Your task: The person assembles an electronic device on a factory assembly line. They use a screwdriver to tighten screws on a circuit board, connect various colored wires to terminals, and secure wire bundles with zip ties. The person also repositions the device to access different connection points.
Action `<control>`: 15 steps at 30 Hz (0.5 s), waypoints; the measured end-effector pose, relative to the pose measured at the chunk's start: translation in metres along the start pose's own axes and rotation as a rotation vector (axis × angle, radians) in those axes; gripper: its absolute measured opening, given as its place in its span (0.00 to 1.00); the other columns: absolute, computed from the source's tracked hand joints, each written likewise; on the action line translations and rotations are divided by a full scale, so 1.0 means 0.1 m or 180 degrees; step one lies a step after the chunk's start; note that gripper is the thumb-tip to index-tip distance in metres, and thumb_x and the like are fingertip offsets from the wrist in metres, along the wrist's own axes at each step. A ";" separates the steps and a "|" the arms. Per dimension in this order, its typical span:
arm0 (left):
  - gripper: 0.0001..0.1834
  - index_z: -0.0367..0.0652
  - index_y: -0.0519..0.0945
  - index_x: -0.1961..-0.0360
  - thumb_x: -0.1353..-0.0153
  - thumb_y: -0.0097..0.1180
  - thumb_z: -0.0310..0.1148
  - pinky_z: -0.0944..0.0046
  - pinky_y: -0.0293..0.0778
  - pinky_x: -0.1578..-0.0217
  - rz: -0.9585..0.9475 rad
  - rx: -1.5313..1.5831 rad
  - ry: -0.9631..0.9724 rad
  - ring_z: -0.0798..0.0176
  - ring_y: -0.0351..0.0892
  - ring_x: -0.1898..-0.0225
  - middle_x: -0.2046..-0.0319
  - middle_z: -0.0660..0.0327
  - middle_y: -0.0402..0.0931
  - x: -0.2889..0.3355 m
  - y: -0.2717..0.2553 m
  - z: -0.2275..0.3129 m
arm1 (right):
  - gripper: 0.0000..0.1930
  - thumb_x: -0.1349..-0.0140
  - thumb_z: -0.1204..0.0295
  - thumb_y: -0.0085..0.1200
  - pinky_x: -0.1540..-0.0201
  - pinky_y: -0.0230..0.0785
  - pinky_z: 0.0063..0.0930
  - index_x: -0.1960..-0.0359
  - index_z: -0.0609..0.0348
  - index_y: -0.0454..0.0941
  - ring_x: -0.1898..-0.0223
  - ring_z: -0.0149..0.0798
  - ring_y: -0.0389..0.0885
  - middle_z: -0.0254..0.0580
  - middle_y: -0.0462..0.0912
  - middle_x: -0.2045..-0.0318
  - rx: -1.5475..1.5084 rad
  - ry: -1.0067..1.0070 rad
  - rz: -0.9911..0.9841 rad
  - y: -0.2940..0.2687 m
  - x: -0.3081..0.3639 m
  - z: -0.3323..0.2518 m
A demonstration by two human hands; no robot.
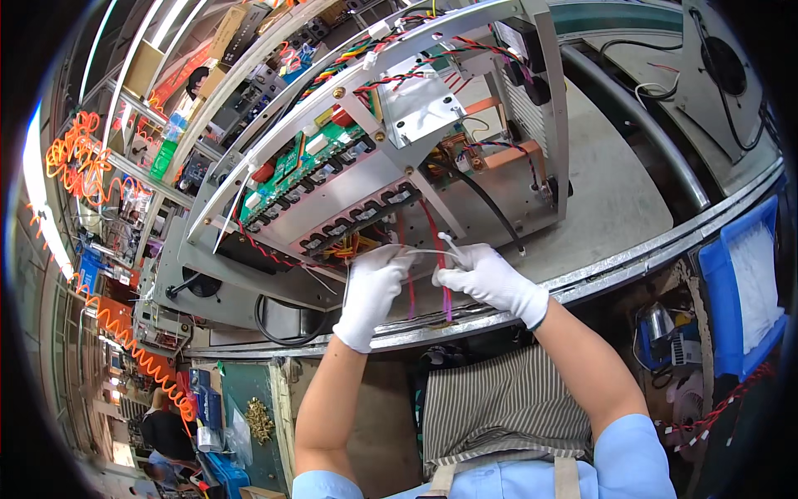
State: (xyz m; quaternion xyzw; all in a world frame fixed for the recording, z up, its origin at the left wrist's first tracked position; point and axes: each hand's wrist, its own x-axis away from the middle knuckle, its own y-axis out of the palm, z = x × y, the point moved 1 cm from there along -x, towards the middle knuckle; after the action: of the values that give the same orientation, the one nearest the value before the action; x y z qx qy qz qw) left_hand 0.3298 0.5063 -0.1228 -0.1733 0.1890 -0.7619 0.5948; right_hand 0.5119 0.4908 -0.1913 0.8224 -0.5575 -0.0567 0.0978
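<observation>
A thin white strip (pixel 426 251) ran between the two gloved hands, level with the near lower edge of a metal chassis (pixel 332 200), and it was the first thing I picked out through the head camera. I saw the left hand (pixel 374 287) with its fingertips pinched on one end and the right hand (pixel 490 279) gripping the other; the gloves hid both grips, and I couldn't make out whether the pale stub above the right fingertips was part of the strip. Red wires (pixel 431 224) hung down by the strip, their purple ends (pixel 449 306) below it. The left hand sat close under a yellow wire bundle (pixel 353 244), whose lower part I couldn't follow. Farther in, a green circuit board (pixel 291 175) lay partly behind frame bars, and the chassis's top was cut off by my upper edge. Out to the right, a blue bin (pixel 716 291) held whitish, translucent stuff that I read only as plastic. At lower left, small brass-coloured parts (pixel 259 420) were heaped on a green surface (pixel 245 378) beside a clear bag (pixel 239 437); a blue box (pixel 226 472) stood below, its contents unclear to me.
</observation>
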 end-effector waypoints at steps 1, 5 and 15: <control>0.14 0.39 0.83 0.63 0.37 0.57 0.40 0.79 0.57 0.80 0.0154 0.0017 -0.0699 0.80 0.62 0.81 0.76 0.69 0.74 0.06 -0.07 0.11 | 0.07 0.42 0.70 0.60 0.67 0.64 0.23 0.72 0.60 0.79 0.73 0.23 0.68 0.26 0.75 0.77 -0.0041 0.0041 0.0044 -0.02 0.01 -0.01; 0.13 0.39 0.82 0.66 0.38 0.59 0.39 0.77 0.60 0.81 -0.1015 0.0181 -0.1141 0.80 0.66 0.81 0.78 0.68 0.74 0.29 -0.12 -0.01 | 0.08 0.42 0.69 0.60 0.66 0.64 0.24 0.74 0.60 0.78 0.73 0.23 0.68 0.28 0.76 0.77 0.0125 0.0134 0.0089 -0.04 0.01 -0.06; 0.10 0.37 0.79 0.57 0.39 0.51 0.26 0.71 0.70 0.76 0.0814 -0.1409 0.0365 0.71 0.77 0.76 0.74 0.59 0.78 -0.12 -0.20 -0.15 | 0.11 0.42 0.68 0.60 0.64 0.65 0.27 0.74 0.63 0.77 0.72 0.25 0.69 0.30 0.76 0.78 0.0031 0.0010 0.0031 -0.06 0.00 -0.10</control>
State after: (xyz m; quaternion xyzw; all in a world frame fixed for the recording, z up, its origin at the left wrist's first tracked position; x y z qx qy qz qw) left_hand 0.3085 0.5239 -0.1264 -0.2304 0.4049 -0.6292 0.6221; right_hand 0.5196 0.4942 -0.1831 0.8203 -0.5616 -0.0521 0.0949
